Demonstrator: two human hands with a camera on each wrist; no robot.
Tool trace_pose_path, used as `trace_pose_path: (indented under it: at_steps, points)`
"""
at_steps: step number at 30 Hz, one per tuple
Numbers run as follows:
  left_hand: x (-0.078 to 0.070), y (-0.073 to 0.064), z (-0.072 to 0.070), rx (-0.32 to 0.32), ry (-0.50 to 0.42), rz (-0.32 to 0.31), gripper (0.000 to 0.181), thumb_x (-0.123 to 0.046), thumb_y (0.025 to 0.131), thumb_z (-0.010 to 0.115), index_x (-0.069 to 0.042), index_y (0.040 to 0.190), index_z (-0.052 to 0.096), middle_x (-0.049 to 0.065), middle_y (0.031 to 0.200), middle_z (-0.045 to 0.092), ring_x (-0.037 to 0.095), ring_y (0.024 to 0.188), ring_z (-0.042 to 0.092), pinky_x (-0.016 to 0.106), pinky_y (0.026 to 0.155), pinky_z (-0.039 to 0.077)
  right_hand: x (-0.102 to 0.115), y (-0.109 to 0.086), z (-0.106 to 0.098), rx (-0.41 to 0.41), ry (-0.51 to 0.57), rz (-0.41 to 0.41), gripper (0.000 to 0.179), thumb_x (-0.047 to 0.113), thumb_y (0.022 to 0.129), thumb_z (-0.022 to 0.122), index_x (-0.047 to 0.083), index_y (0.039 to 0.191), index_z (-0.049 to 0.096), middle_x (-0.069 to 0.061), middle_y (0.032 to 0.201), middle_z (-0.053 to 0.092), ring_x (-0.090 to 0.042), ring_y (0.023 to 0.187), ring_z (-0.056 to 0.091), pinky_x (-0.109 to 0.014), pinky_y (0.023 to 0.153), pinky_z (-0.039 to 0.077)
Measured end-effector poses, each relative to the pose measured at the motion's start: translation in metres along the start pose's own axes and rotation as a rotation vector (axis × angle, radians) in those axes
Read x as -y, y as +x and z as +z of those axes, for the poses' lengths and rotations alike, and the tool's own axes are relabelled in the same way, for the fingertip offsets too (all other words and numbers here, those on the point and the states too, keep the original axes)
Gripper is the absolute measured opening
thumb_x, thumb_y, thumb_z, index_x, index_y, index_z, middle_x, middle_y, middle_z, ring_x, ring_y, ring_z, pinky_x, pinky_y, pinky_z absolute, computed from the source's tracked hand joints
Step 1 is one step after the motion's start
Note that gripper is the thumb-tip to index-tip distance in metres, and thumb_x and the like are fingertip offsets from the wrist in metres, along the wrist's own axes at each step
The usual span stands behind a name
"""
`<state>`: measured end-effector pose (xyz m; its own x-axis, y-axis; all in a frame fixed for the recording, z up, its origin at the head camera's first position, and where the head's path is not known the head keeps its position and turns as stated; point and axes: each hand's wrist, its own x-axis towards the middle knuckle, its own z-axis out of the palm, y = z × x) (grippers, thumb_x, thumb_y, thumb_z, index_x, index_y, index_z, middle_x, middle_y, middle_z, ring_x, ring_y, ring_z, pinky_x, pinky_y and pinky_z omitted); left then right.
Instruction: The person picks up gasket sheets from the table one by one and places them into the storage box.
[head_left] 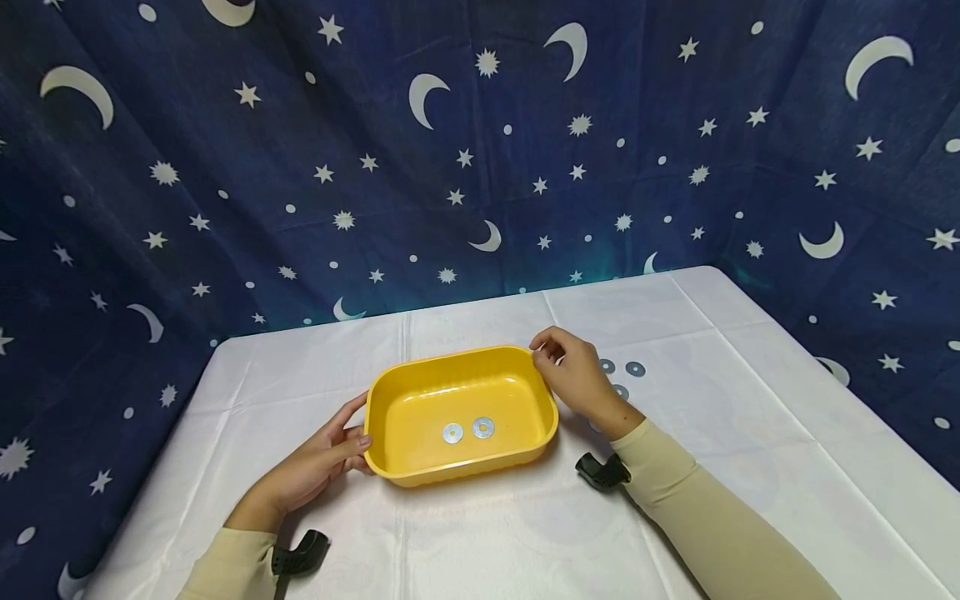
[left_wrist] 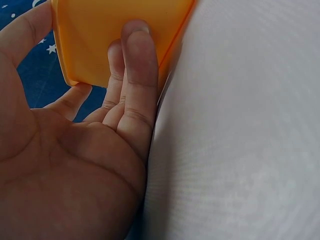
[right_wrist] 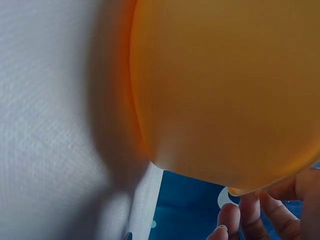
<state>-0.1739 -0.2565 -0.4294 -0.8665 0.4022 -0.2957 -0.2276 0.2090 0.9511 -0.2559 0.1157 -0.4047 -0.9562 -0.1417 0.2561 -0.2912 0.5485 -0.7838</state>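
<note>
Yellow tray is shown in the head view on a white-covered table, two metal washers held inside it. Its left end is gripped by the left hand, thumb at the rim, while its far right corner is pinched by the right hand. Grey washers are scattered to the tray's right, some partly hidden by that hand. In the left wrist view, the tray's outer wall is touched by fingertips. In the right wrist view, the tray's rim is held at thumb and finger.
</note>
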Motion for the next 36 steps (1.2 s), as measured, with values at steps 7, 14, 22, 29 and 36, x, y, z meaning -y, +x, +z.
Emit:
trace_pose_path:
  at_steps: [7,14,22,29,36]
  points:
    - [-0.001,0.000,0.000,-0.004,0.002,-0.005,0.068,-0.024,0.095,0.049,-0.034,0.147,0.005,0.021,0.126,0.041,0.023,0.099,0.058,0.029,0.087,0.051,-0.001,0.001,-0.001,0.003,-0.004,0.020,0.011,0.021,0.088,0.054,0.018,0.097,0.058,-0.002,0.080,0.056,-0.018,0.074,0.050,-0.027,0.063,0.048]
    - [0.000,0.000,0.000,0.004,0.001,0.014,0.067,-0.023,0.096,0.048,-0.035,0.146,0.006,0.022,0.127,0.040,0.024,0.100,0.058,0.030,0.087,0.051,-0.003,0.002,-0.001,0.009,-0.003,0.014,0.013,0.021,0.088,0.055,0.016,0.099,0.059,-0.002,0.080,0.056,-0.018,0.074,0.050,-0.027,0.062,0.047]
    - [0.001,0.001,0.000,0.004,0.003,0.014,0.066,-0.022,0.096,0.047,-0.035,0.146,0.007,0.021,0.125,0.040,0.024,0.098,0.058,0.031,0.086,0.052,-0.008,0.003,-0.001,0.018,-0.011,0.022,0.011,0.021,0.088,0.055,0.019,0.099,0.057,-0.002,0.079,0.055,-0.018,0.073,0.050,-0.027,0.060,0.046]
    - [0.001,0.001,0.000,-0.001,0.003,0.012,0.066,-0.022,0.095,0.048,-0.035,0.146,0.008,0.022,0.126,0.040,0.024,0.098,0.058,0.031,0.086,0.052,-0.014,0.005,-0.002,0.031,-0.044,0.056,0.013,0.020,0.088,0.054,0.019,0.101,0.057,-0.003,0.081,0.056,-0.019,0.068,0.049,-0.025,0.056,0.046]
    - [0.001,0.001,0.000,0.011,0.002,0.035,0.065,-0.021,0.096,0.047,-0.034,0.146,0.008,0.023,0.126,0.040,0.023,0.100,0.057,0.031,0.086,0.052,-0.018,0.007,-0.008,0.027,-0.112,0.077,0.015,0.017,0.087,0.055,0.015,0.101,0.059,-0.005,0.084,0.058,-0.019,0.074,0.052,-0.026,0.064,0.045]
